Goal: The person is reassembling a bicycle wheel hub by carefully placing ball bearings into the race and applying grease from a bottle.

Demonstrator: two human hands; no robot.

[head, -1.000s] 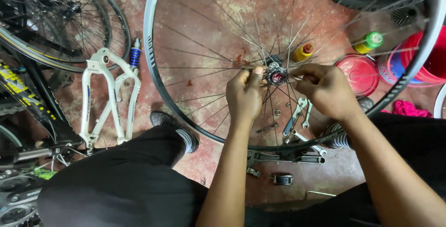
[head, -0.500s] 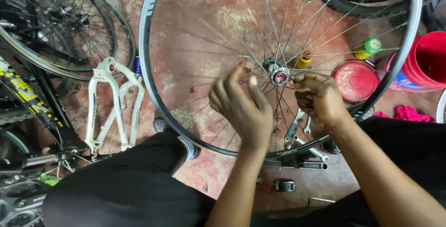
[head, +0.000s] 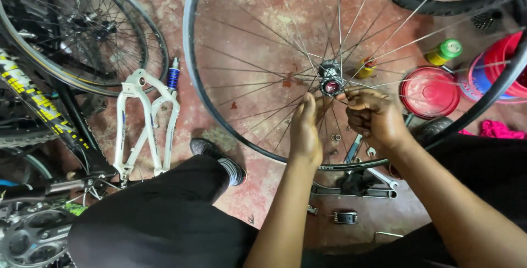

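Observation:
A large spoked bicycle wheel stands in front of me, its dark rim (head: pixel 189 81) arcing from top left round to the lower right. Its hub (head: pixel 331 83) has a red centre. My left hand (head: pixel 305 132) reaches up from below, back toward me, fingers together with the tips at the spokes just under the hub. My right hand (head: pixel 376 117) sits right of the hub, fingers curled, thumb and fingertips pinched at the hub's side. What the fingertips hold is hidden.
A white frame part (head: pixel 145 125) and a blue shock (head: pixel 173 74) lie on the red floor at left, beside another wheel (head: pixel 82 32). A red lid (head: pixel 428 92), a green-capped bottle (head: pixel 443 51) and a red bucket (head: pixel 508 62) stand at right. Small tools (head: pixel 346 217) lie below.
My left hand has closed its spread fingers and moved up to the hub. The right hand stays at the hub. The view has shifted slightly right and down.

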